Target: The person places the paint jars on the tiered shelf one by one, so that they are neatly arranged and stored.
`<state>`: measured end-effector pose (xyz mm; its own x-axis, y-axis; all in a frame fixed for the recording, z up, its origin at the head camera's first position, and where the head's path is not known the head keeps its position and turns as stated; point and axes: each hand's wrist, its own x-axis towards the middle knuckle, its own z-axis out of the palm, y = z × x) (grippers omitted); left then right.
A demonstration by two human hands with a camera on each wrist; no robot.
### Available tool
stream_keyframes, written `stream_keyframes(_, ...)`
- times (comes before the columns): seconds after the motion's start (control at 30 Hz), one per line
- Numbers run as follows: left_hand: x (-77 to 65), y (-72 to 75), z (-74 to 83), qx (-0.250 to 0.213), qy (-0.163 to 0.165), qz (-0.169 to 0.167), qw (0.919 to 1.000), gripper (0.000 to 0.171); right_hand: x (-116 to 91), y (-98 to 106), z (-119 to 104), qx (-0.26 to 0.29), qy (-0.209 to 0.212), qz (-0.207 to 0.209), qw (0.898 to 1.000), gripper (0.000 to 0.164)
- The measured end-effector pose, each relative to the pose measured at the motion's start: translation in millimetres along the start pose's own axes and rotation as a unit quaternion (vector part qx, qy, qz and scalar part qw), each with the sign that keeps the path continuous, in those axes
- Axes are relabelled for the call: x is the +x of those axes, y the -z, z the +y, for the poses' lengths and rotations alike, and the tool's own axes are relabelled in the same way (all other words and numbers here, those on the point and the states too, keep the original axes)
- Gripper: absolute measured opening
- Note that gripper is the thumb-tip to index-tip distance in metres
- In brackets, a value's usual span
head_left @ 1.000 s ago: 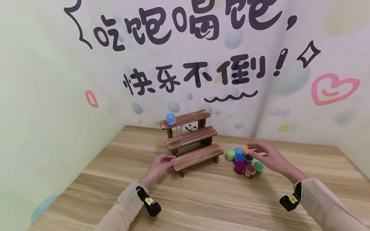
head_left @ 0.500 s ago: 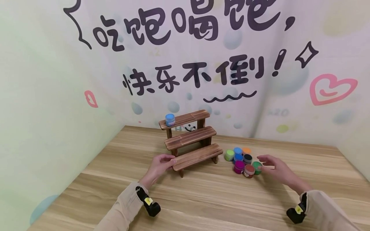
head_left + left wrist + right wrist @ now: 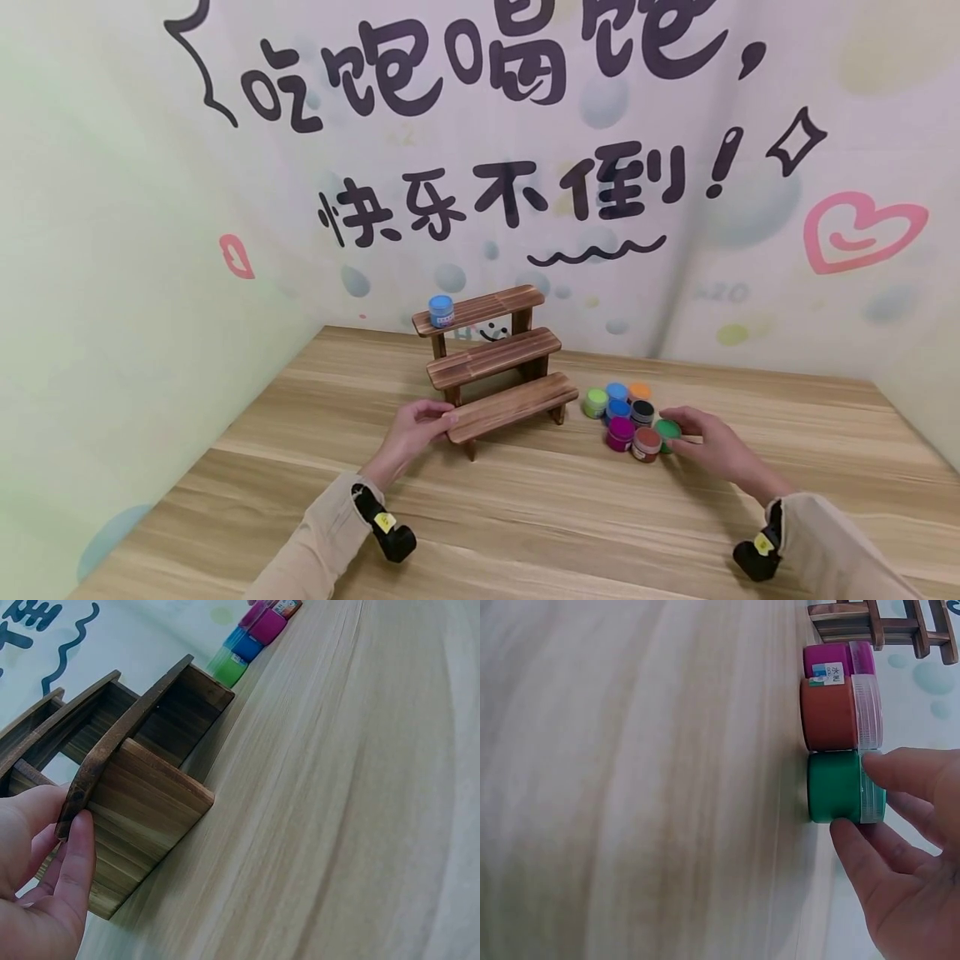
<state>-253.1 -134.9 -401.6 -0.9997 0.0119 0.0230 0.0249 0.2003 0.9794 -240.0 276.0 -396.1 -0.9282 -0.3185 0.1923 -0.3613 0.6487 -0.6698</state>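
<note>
A three-step wooden display stand (image 3: 513, 404) stands on the table near the back wall. My left hand (image 3: 417, 429) pinches the left end of its lowest step, thumb on one face and fingers on the other, as the left wrist view shows. On the top step's left end sits a light blue paint jar (image 3: 442, 312). Right of the stand, my right hand (image 3: 716, 446) has thumb and fingers round a green paint jar (image 3: 836, 787) that rests on the table. Touching that jar is a reddish-brown jar (image 3: 829, 712), with a purple jar (image 3: 827, 660) beyond it.
Clustered with these are a light green jar (image 3: 596, 403), a darker blue jar (image 3: 618, 411), another light blue jar (image 3: 617, 392), a black jar (image 3: 642, 412) and an orange jar (image 3: 640, 392). Behind the wooden table (image 3: 555, 517) hangs a printed cloth (image 3: 300, 200).
My right hand has come from above the orange and black jars, out to the right and down, and now takes hold of the green jar. The left hand keeps its grip on the stand.
</note>
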Motion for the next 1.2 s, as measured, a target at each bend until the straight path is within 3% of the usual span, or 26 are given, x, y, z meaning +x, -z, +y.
stream_keyframes(0.27,-3.1,-0.6,3.6,-0.018,0.002,-0.004,0.9998,0.027,-2.6,0.1,0.8,0.003,-0.015,0.003,1.000,0.038)
stream_keyframes(0.7,-0.2,-0.7,0.5,-0.004,-0.002,0.008,1.0000,0.022,-2.1,0.1,3.1,0.009,-0.009,-0.014,1.000,0.039)
stream_keyframes(0.93,0.4,-0.8,0.4,-0.014,0.003,0.006,0.9999,0.021,-5.5,7.6,-4.9,-0.013,-0.023,0.013,1.000,0.039)
stream_keyframes(1.2,-0.3,-0.4,0.6,-0.012,0.003,0.007,0.9999,0.021,-5.9,21.9,-17.3,-0.038,-0.004,0.037,0.999,0.040)
